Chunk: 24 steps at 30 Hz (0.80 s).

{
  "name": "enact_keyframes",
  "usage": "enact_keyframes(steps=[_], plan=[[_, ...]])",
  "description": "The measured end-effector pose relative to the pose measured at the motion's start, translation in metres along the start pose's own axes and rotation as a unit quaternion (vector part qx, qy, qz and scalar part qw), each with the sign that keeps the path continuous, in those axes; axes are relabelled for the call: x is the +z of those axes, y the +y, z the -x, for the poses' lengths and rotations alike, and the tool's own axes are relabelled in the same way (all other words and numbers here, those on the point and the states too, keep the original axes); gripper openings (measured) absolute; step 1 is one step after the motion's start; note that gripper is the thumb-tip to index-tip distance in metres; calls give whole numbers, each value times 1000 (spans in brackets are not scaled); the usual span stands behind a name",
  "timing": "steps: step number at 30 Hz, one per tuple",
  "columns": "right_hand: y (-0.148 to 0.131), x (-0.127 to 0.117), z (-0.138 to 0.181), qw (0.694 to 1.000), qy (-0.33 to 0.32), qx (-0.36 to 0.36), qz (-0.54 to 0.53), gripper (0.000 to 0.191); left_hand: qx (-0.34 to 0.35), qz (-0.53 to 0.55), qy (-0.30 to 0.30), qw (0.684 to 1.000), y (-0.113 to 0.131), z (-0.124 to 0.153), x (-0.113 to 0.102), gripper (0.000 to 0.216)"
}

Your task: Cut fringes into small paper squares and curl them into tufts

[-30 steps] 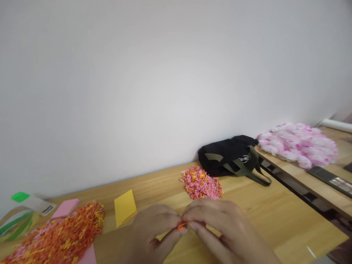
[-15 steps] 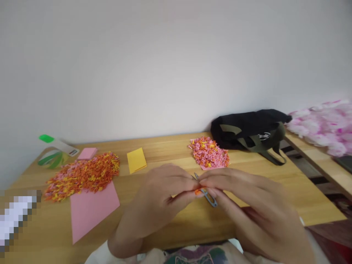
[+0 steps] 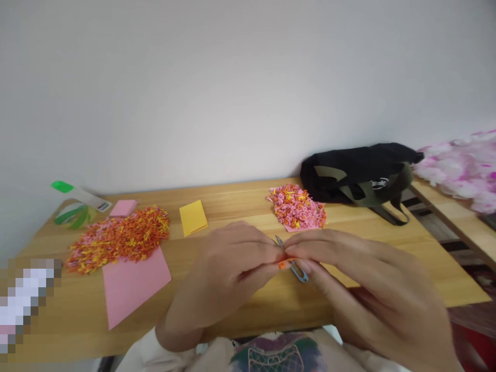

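I see my left hand (image 3: 228, 263) and right hand (image 3: 360, 279) meeting fingertip to fingertip above the surface (image 3: 77, 320), both pinching an orange paper scrap (image 3: 284, 264), with grey snips (image 3: 300, 273) just beneath.

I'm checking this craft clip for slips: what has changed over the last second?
The head tipped down, so the left hand and right hand now sit mid-picture. Small grey snips, unseen a second ago, show at the right hand's fingertips. Nothing was let go: both hands still pinch the orange scrap. The confetti piles, pink sheet, yellow sheet and black bag lie as before.
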State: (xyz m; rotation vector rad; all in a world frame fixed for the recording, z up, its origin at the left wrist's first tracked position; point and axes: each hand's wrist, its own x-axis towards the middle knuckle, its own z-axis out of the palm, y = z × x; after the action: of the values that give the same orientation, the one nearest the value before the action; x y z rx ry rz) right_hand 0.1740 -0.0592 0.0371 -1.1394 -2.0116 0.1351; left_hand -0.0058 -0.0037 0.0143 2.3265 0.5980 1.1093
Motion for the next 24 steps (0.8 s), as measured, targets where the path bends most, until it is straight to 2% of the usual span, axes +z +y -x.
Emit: enact_keyframes(steps=[4,12,24], plan=[[1,0,2,1000,3,2,6,13,-5,-9,-10,1000,0,1,2,20],[-1,1,-1,1000,-7,-1,6,14,20,3,-16,1000,0,0,2,31],[0,-3,-1,1000,-17,-3,7,15,5,-1,-25,1000,1,-4,1,28]])
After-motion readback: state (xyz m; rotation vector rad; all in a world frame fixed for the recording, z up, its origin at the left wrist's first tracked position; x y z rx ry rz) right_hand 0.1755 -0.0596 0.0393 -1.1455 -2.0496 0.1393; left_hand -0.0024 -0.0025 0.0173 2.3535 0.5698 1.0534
